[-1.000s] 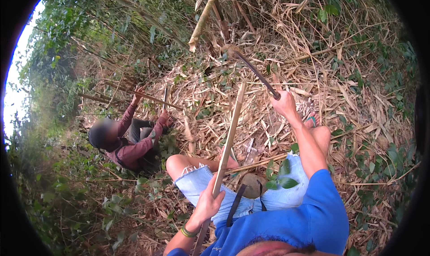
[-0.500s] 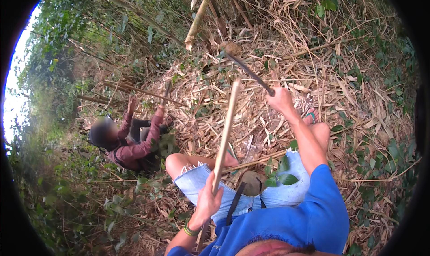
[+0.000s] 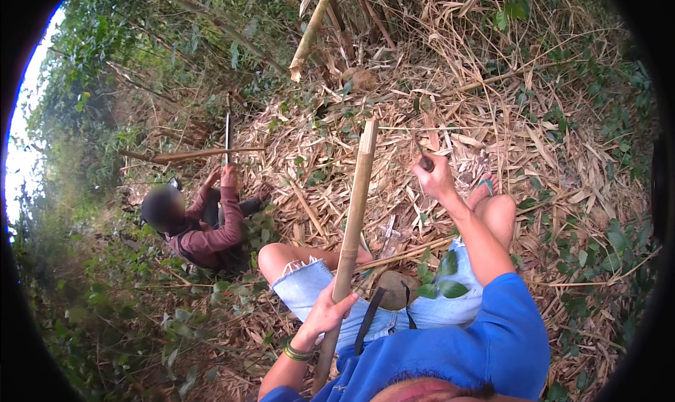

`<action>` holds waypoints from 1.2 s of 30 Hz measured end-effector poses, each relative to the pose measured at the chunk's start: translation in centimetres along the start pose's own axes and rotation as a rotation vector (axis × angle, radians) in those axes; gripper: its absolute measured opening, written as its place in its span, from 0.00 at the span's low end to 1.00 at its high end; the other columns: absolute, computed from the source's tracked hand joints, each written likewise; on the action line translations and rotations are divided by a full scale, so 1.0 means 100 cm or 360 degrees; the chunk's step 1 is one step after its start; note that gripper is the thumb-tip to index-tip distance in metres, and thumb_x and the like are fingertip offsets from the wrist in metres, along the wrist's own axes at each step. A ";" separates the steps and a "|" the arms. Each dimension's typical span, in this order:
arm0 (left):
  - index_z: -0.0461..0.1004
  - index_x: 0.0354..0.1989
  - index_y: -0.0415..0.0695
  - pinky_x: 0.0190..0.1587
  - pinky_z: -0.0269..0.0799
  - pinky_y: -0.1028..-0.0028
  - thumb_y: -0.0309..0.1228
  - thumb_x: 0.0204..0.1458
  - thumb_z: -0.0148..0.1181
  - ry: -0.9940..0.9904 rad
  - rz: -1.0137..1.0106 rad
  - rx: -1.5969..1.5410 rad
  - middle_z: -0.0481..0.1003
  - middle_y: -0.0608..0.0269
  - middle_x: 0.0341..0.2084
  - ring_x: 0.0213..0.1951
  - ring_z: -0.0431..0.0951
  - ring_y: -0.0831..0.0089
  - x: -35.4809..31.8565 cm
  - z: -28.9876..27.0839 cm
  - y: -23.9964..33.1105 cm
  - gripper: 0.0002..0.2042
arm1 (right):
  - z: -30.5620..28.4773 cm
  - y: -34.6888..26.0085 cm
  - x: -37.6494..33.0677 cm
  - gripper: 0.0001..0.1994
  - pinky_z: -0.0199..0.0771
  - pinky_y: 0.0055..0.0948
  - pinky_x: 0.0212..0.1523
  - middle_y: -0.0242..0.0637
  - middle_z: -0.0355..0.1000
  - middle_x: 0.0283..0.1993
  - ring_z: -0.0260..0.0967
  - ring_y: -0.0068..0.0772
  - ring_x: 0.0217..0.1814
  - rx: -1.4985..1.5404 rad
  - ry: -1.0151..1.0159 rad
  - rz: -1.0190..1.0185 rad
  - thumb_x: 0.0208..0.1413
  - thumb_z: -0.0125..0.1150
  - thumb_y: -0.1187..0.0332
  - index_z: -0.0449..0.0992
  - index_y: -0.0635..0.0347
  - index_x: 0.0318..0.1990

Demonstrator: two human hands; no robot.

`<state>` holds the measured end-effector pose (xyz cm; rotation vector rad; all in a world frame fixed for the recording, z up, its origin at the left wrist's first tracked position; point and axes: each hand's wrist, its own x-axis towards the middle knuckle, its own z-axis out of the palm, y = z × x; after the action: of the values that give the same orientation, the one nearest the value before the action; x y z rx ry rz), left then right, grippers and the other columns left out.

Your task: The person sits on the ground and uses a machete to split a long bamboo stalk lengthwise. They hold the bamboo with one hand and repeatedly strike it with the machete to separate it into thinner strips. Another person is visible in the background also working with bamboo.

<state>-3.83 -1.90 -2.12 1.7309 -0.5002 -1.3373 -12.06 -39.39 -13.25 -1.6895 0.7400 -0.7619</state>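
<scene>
My left hand is wrapped round the lower part of a split bamboo pole. The pole leans upward in front of me, its cut top end above my knees and its lower end beside my body. In my closed right hand, out over the ground to the right of the pole, is a machete. Its dark handle end shows clearly; the blade is seen nearly end-on, thin and hard to make out against the leaves. Blade and bamboo are apart.
At the left a seated co-worker holds an upright long blade by a brown bamboo strip. A cut bamboo stalk juts in from the top. Dry leaves cover the ground; a rounded pouch lies at my lap.
The bamboo in my left hand has turned, showing a wider face. My right hand has swung the machete from pointing up-left to pointing away. The co-worker's blade has come upright.
</scene>
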 end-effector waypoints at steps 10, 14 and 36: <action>0.55 0.73 0.40 0.41 0.74 0.58 0.26 0.59 0.59 0.0360 0.0181 0.0859 0.77 0.38 0.34 0.37 0.82 0.45 -0.006 0.016 0.020 0.33 | 0.002 -0.018 0.009 0.07 0.66 0.30 0.11 0.29 0.66 0.11 0.65 0.26 0.10 -0.0657 0.0012 -0.0518 0.51 0.61 0.70 0.74 0.59 0.23; 0.55 0.72 0.40 0.42 0.75 0.55 0.24 0.58 0.60 0.0433 0.0371 0.0948 0.78 0.34 0.38 0.41 0.81 0.38 -0.001 0.016 0.018 0.34 | 0.012 -0.023 -0.008 0.09 0.66 0.33 0.11 0.30 0.67 0.10 0.65 0.27 0.10 -0.0664 -0.0227 -0.0779 0.47 0.63 0.68 0.73 0.58 0.19; 0.60 0.69 0.38 0.31 0.73 0.70 0.34 0.62 0.63 -0.0175 -0.0028 -0.0131 0.74 0.64 0.31 0.28 0.75 0.75 0.001 -0.024 -0.015 0.30 | 0.007 0.007 0.010 0.15 0.62 0.20 0.17 0.23 0.66 0.16 0.61 0.15 0.15 0.0743 -0.0306 0.0554 0.59 0.66 0.57 0.78 0.63 0.35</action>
<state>-1.89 -0.24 -3.34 1.6045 -0.4856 -1.4519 -10.96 -39.91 -13.92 -1.1529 0.6387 -0.4717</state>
